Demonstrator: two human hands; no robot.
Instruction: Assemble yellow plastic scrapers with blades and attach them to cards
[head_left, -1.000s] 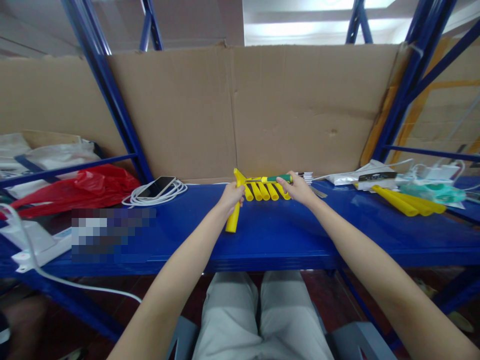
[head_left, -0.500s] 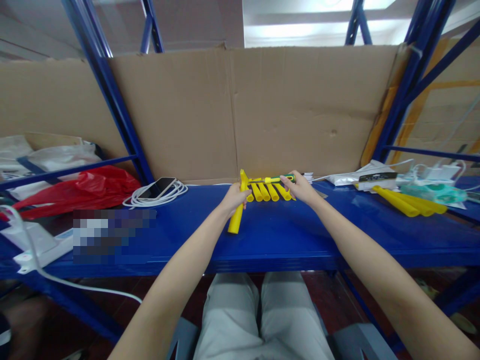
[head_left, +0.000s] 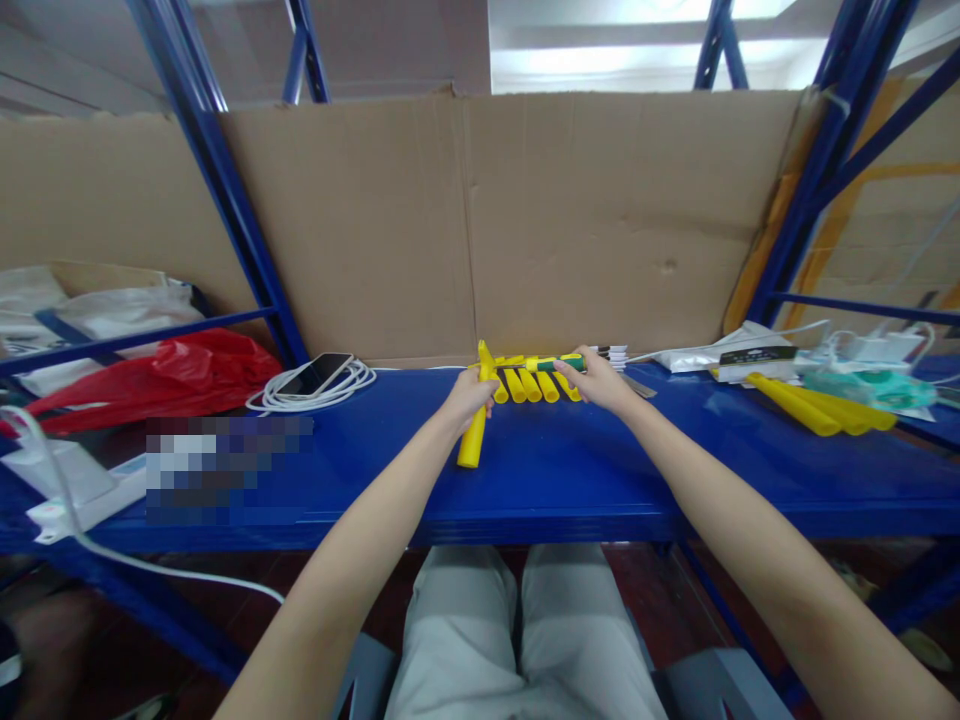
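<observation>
My left hand (head_left: 466,394) is closed around a yellow plastic tool (head_left: 472,446) with a tube-like handle. It is held upright at a slight slant, its narrower head pointing away from me. In my right hand (head_left: 602,380) is a screwdriver (head_left: 546,365) with a green and yellow handle, lying level and pointing left. Its shaft reaches the head of the yellow tool, but whether the tip sits in a screw is too small to tell. Behind it several similar yellow tools (head_left: 530,388) lie in a row, partly covered by the screwdriver and my right hand.
More yellow tools (head_left: 806,408) lie on the blue shelf (head_left: 570,480) at right, near a white packet (head_left: 697,357). A phone (head_left: 319,374) rests on a coiled white cable (head_left: 360,382). At left are a red bag (head_left: 202,370) and a power strip (head_left: 90,510). Cardboard (head_left: 360,230) stands behind.
My right hand has shifted its grip slightly along the screwdriver handle, and the handle appears turned. My left hand and the yellow tool have barely moved.
</observation>
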